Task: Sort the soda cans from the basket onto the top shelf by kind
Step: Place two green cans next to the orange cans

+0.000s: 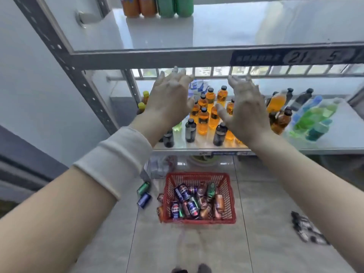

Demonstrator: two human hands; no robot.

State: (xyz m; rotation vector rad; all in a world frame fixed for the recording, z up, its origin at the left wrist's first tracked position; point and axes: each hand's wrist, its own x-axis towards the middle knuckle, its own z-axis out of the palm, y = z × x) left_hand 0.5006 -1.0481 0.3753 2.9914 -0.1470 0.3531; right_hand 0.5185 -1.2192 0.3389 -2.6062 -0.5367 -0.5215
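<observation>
A red plastic basket (230, 196) stands on the floor below the shelves, holding several soda cans (185, 192) in blue, orange, brown and green. On the top shelf (216, 34) at the far left stand two orange cans (137, 5) and two green cans (175, 5), grouped by colour. My left hand (169, 97) and my right hand (246, 105) are raised side by side just under the top shelf's front edge, fingers spread, holding nothing.
The lower shelf (346, 134) carries several orange and dark bottles (203, 120) and a pile of green and blue bottles (313, 119). A green can (143, 187) and a blue can (144, 200) lie on the floor left of the basket. A dark packet (307, 229) lies at right.
</observation>
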